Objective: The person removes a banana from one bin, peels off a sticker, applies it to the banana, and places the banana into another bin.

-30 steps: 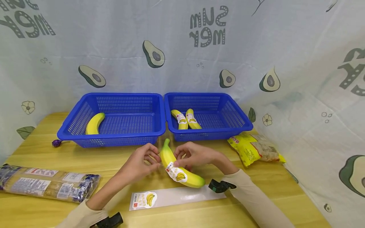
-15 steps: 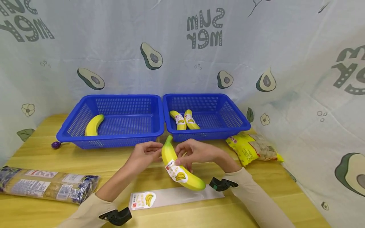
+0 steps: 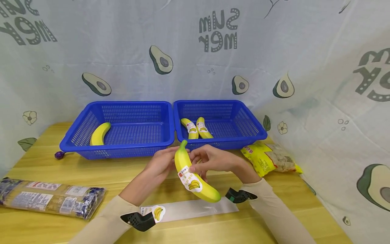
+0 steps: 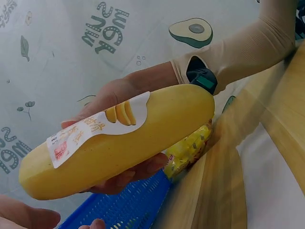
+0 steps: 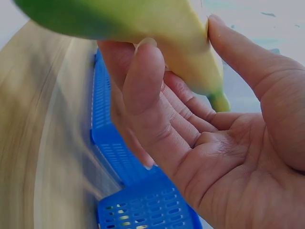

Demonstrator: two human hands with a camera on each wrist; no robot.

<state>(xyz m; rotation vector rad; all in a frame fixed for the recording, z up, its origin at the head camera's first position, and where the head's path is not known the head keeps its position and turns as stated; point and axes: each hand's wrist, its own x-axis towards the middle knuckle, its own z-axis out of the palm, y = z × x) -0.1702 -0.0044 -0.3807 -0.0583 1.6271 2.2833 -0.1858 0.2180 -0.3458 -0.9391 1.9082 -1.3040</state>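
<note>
A yellow banana (image 3: 209, 192) with a green tip is raised above the table, tilted, a white label (image 3: 189, 179) with a banana picture across its middle. My right hand (image 3: 217, 160) pinches it, thumb over the label's edge and fingers underneath. My left hand (image 3: 159, 166) is close behind the banana's stem end, its fingers mostly hidden in the head view. In the left wrist view, the left thumb (image 4: 33, 217) is relaxed and apart from the banana. Below lies a pale backing strip (image 3: 195, 209), one banana sticker (image 3: 158, 213) at its left end, partly covered by the left wrist camera.
Behind stand two blue baskets. The left basket (image 3: 122, 146) has one unlabelled banana (image 3: 100, 134); the right basket (image 3: 225, 143) has two labelled bananas (image 3: 203, 128). A clear packet (image 3: 45, 198) lies at left, a yellow bag (image 3: 268, 159) at right. A printed curtain (image 3: 189, 78) hangs behind.
The right hand has lifted the banana slightly off the strip. My left hand has moved right and forward, from beside the banana to behind its stem end.
</note>
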